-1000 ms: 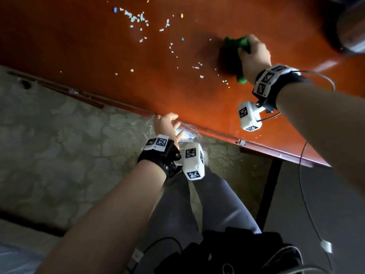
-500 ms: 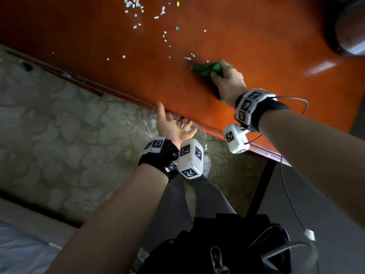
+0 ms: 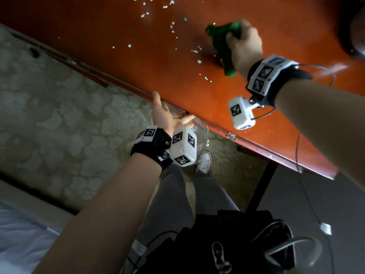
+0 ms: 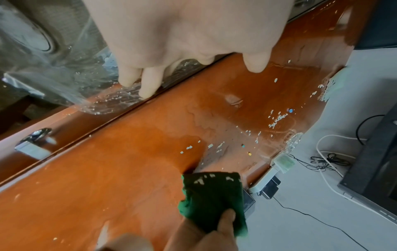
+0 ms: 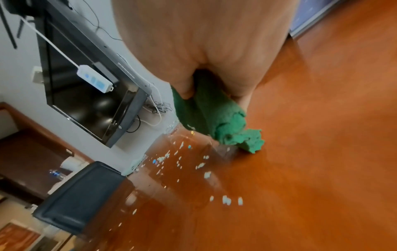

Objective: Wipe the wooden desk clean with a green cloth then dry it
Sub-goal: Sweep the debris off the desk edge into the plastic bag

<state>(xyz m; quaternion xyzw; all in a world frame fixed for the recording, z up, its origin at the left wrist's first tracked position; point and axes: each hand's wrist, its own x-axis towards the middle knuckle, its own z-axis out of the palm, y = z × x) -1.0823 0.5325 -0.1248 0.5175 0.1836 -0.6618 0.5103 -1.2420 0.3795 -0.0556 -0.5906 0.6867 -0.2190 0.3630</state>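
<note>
Glossy orange-brown wood fills most of what I see: the table (image 3: 138, 56) runs slantwise under me, wet in patches, with pale scraps (image 4: 277, 118) and a few coloured specks scattered across it. My right hand (image 3: 245, 46) grips the cloth (image 3: 223, 46), fingers and thumb curled round the bunched green fabric, one end of it trailing onto the wood just beside the nearest scraps. From the left wrist view, bits of white cling to the cloth's face. My left hand (image 3: 167, 115) is at the near edge of the table, palm up, fingers straight and loosely spread, their tips on a clear plastic bag (image 4: 64, 71) held against the edge; whether the thumb pinches the plastic I cannot tell. Beyond the far edge a dark screen (image 5: 86, 88) hangs on the white wall, with a white power strip (image 5: 94, 81) dangling before it.
</note>
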